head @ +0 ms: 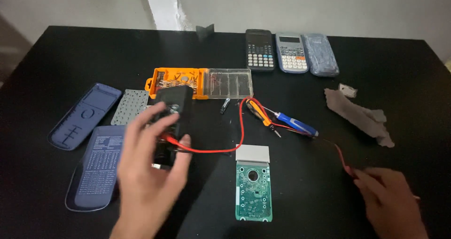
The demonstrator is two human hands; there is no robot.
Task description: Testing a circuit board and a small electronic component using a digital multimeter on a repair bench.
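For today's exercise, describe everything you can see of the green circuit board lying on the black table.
The green circuit board is a narrow rectangle lying flat on the black table, between the two hands and touched by neither. Its bare face is up, showing small pale solder pads, fine traces and one round hole near the top. A plain grey display panel joins its far edge. The red wire curves past just beyond that panel; whether they touch is unclear.

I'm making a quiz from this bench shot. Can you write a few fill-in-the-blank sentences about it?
1. The left hand grips a ____ box-shaped device.
2. A ____ wire runs from that device.
3. The bare circuit board is ____ in colour.
4. The right hand pinches a thin red ____.

Missing words: black; red; green; probe
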